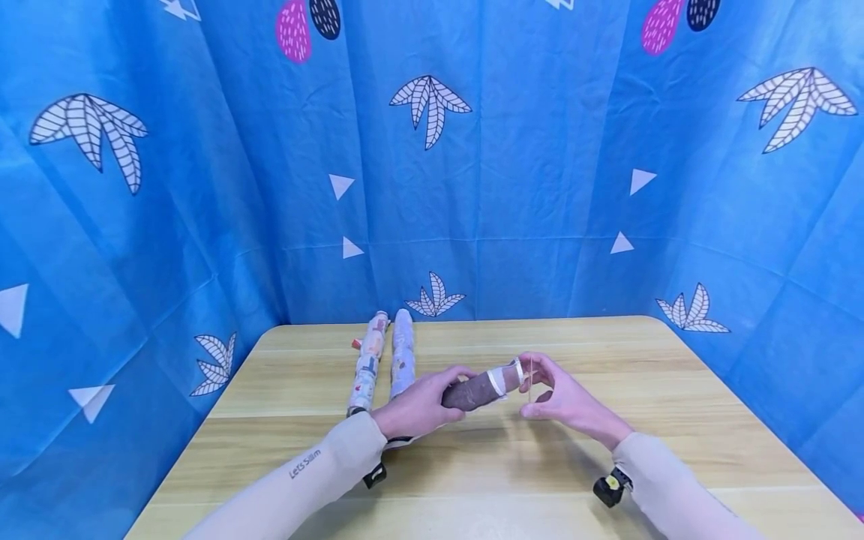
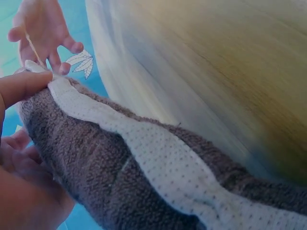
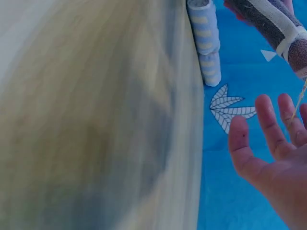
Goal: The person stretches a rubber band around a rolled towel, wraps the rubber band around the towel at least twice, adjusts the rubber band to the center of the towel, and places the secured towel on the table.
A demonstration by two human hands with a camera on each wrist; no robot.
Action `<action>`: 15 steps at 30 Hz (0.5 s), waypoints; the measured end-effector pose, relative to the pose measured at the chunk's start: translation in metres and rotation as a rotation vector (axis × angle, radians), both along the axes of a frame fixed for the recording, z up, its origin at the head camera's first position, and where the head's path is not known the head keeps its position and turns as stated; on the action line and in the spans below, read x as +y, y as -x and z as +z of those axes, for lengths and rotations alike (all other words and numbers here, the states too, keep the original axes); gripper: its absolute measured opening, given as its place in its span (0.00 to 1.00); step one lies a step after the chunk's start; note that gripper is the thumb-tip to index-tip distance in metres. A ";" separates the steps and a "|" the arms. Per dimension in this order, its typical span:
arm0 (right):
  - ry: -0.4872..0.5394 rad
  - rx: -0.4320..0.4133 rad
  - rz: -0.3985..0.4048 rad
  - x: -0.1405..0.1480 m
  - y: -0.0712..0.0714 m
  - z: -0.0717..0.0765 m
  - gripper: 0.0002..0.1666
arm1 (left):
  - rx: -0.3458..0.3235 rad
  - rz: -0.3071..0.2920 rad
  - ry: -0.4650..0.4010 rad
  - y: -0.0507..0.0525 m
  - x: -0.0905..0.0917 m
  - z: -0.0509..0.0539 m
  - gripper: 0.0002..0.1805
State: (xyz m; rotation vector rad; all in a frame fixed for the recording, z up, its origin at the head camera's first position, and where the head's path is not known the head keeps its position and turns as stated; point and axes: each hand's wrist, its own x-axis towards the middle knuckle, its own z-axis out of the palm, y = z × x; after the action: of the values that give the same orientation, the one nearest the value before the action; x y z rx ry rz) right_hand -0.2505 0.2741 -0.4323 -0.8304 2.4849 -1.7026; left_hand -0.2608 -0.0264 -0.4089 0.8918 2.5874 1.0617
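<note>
My left hand (image 1: 421,405) grips a rolled brown towel (image 1: 472,392) that has a white dotted border strip. Held above the table, the roll tilts with its far end up to the right. In the left wrist view the plush brown pile and the strip (image 2: 158,153) fill the middle. My right hand (image 1: 567,394) is beside that far end, its fingers spread apart. A thin tan strand, like a rubber band (image 1: 529,381), stretches across its fingers. The right wrist view has the strand (image 3: 298,103) running between the roll's end and the fingers.
Left of the hands, a white printed cloth roll (image 1: 368,364) and a lavender cloth roll (image 1: 403,352) lie side by side on the wooden table (image 1: 675,450). A small red piece (image 1: 356,343) shows beside the white roll. A blue patterned curtain (image 1: 513,187) surrounds the table's back and sides.
</note>
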 end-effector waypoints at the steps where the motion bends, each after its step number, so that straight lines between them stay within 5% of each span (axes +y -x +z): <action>1: 0.004 0.006 0.009 -0.001 0.000 0.001 0.51 | 0.000 -0.010 -0.004 0.000 0.000 0.001 0.31; 7: 0.002 0.008 0.061 -0.009 0.003 0.011 0.54 | 0.029 -0.060 0.023 -0.002 0.002 0.003 0.31; 15: -0.149 0.014 0.088 -0.024 0.002 0.021 0.50 | 0.089 -0.063 0.088 -0.004 0.007 0.006 0.32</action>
State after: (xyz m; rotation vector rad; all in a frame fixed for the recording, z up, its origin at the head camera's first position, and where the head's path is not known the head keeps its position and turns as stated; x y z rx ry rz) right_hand -0.2523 0.2502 -0.4111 -0.9235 2.5060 -1.4690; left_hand -0.2568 -0.0196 -0.4025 1.0137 2.6351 0.9041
